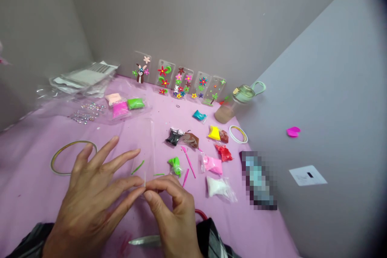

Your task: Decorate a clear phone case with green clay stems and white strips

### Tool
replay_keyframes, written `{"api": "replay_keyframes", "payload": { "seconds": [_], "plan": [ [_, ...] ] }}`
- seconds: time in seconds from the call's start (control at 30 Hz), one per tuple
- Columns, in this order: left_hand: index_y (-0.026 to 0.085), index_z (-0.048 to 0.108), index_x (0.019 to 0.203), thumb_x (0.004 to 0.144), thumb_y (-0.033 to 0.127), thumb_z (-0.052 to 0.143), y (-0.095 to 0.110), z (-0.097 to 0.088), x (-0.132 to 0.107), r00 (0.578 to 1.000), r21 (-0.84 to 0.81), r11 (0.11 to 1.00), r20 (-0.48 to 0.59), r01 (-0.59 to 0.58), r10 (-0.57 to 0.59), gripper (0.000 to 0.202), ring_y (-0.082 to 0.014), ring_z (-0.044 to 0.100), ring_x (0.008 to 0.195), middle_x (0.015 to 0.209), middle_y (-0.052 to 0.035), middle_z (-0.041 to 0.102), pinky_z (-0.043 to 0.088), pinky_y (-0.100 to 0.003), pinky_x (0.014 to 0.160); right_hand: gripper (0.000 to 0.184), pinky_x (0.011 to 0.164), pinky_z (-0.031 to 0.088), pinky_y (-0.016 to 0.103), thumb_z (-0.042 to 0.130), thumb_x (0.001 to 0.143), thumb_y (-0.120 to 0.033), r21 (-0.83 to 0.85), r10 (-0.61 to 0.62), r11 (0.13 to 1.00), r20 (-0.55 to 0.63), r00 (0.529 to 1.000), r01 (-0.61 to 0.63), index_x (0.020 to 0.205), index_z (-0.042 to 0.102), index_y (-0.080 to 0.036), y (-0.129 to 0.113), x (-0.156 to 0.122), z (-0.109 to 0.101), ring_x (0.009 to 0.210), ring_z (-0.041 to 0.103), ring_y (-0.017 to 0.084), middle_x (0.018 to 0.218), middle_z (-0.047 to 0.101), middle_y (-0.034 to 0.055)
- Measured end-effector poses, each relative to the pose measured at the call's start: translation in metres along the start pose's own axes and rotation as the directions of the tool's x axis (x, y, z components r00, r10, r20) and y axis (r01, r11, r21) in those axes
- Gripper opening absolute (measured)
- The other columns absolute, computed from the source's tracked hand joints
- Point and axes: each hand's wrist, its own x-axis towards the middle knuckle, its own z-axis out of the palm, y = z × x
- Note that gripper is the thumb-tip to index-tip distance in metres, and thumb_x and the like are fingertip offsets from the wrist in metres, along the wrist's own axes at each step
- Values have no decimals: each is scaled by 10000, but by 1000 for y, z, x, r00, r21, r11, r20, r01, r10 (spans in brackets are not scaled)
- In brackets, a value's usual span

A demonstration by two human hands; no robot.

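My right hand (177, 211) has thumb and forefinger pinched together on a thin pale strip (145, 179), small and hard to make out. Just left of it, my left hand (96, 187) is open, its fingers spread. Its thumb and forefinger tips come up against the strip and the right fingertips. Beneath and beyond the fingertips a clear phone case (148, 141) lies flat; my hands cover its near end. A curved green clay strip (138, 167) is on the case, and a short straight green strip (159, 174) lies by its right edge.
Scissors (145, 240) lie partly under my right hand. Pink modelling tools (189, 162) and several clay packets, including white clay (217, 187), are to the right. Decorated phone cases (166, 76) lean on the wall beside a bottle (232, 105). Tape rolls (54, 165) flank the workspace.
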Motion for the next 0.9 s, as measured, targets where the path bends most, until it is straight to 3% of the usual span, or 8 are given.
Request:
{"api": "replay_keyframes", "payload": {
  "seconds": [0.17,0.47,0.7,0.9],
  "plan": [
    [377,794,868,940,265,572,1,0,-1,1000,-41,999,-11,24,-24,259,-357,307,1573,1297,14,751,102,-663,1298,83,842,508,307,772,865,-207,-27,-42,999,-14,999,41,848,815,-276,0,-1,1,870,666,197,860,746,6],
    [316,755,831,924,238,606,7,-1,5,995,-165,985,-67,56,-68,192,-350,384,1536,1231,-35,766,158,-646,1292,53,788,518,295,798,815,-279,117,100,988,13,995,-101,817,829,-236,3,3,0,810,655,190,808,738,12],
    [348,781,894,903,283,626,5,3,2,999,-89,996,-28,15,-18,168,-379,329,1556,1317,-33,729,119,-669,1289,86,780,525,292,815,787,-308,162,144,976,24,989,-146,806,829,-224,3,6,0,805,649,190,808,736,19],
    [324,727,815,901,281,596,5,-2,6,997,-103,994,-64,43,-50,163,-371,372,1535,1220,-36,755,161,-671,1281,87,778,519,293,817,773,-308,144,145,979,11,989,-145,787,821,-222,6,4,1,800,651,193,796,739,17]
  ]
}}
